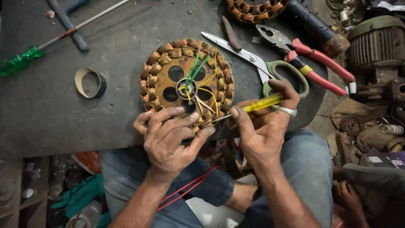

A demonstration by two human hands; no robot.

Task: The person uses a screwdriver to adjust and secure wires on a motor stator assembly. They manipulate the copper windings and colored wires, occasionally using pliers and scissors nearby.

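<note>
The right hand (263,126) pinches a yellow-handled screwdriver (253,105), its long axis running left-right, tip pointing left into the copper-wound stator (185,80) on the counter (63,114). The left hand (168,135), fingers curled, grips the stator's near rim.

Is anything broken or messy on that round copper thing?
A bit messy: green and yellow wires stick out loose from the middle of the round copper coil. The right hand pokes its near edge with a yellow screwdriver; the left hand steadies it. No breakage is plain to see.
</note>
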